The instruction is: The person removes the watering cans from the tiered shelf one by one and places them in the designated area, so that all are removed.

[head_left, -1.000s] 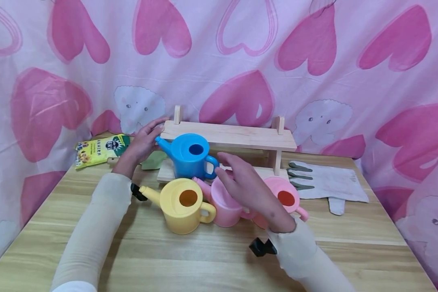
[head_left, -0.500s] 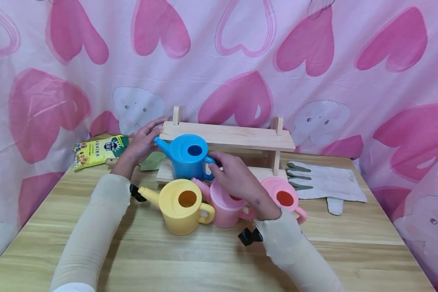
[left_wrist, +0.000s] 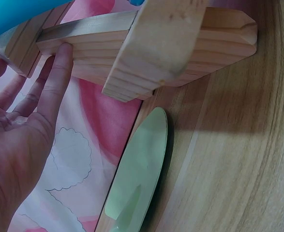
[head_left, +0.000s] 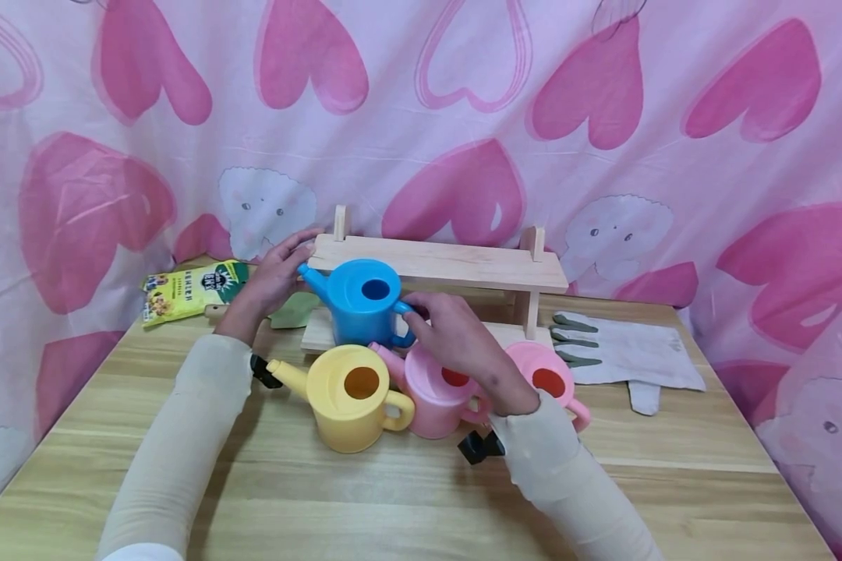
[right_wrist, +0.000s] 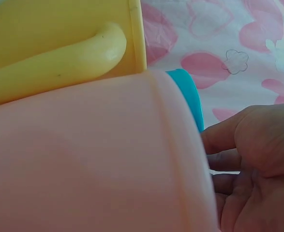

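A blue watering can (head_left: 365, 304) stands at the lower board of a two-tier wooden shelf (head_left: 435, 261), spout to the left. My right hand (head_left: 463, 343) holds its handle, thumb on the near side; in the right wrist view, a pink can hides the handle and the fingertips (right_wrist: 219, 137) in part. My left hand (head_left: 277, 273) touches the left end of the shelf's upper board, its fingers mostly straight; one fingertip (left_wrist: 64, 50) rests on the wood in the left wrist view. In front stand a yellow watering can (head_left: 347, 413) and two pink ones, the middle (head_left: 435, 409) and right (head_left: 533, 358).
A yellow-green printed bag (head_left: 189, 294) lies at the back left. Beside it is a green trowel (left_wrist: 139, 164), its blade near the shelf. A white and grey-green glove (head_left: 631, 351) lies on the wooden table (head_left: 365, 514) at the right. A heart-patterned curtain hangs behind.
My right hand has moved left from above the middle pink can and taken hold of the blue can's handle. The left hand and the cans have stayed in place.
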A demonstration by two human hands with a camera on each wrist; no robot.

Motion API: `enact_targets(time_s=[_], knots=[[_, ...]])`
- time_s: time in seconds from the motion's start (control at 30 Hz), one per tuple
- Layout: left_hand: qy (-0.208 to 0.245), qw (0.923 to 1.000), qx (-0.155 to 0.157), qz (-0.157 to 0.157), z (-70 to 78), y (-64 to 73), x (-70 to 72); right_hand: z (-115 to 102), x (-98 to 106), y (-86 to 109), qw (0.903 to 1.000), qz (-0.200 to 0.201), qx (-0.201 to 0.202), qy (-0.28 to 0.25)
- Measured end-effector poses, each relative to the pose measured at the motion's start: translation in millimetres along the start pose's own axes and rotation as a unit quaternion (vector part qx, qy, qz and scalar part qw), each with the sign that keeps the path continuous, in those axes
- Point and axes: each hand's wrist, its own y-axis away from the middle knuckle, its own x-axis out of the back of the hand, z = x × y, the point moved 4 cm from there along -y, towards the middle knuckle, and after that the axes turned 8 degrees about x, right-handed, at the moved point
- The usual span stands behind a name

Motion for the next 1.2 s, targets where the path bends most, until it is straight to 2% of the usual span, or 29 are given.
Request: enact_targets(time_s=[0.3, 0.53, 0.87, 1.2], knots=[[-0.022, 0.9997, -0.004, 0.009, -2.9, -2.2, 1.6, 0, 1, -0.5, 0.9998, 0.014, 0.015, 0.002], [0.006, 0.9999, -0.008, -0.009, -3.8, -3.0, 0.7, -4, 10, 3.6, 0.9989, 0.032, 0.034, -0.004], [-0.014, 0.9996, -0.02, -0.011, -1.1, -5.2, 2.6, -14, 38, 13.6, 0.9947, 0.077, 0.067, -0.002], [-0.019, 0.9997, -0.012, -0.01, -2.0, -5.0, 1.3, -21, 76, 38.2, 0.9888, 0.115, 0.094, 0.007]])
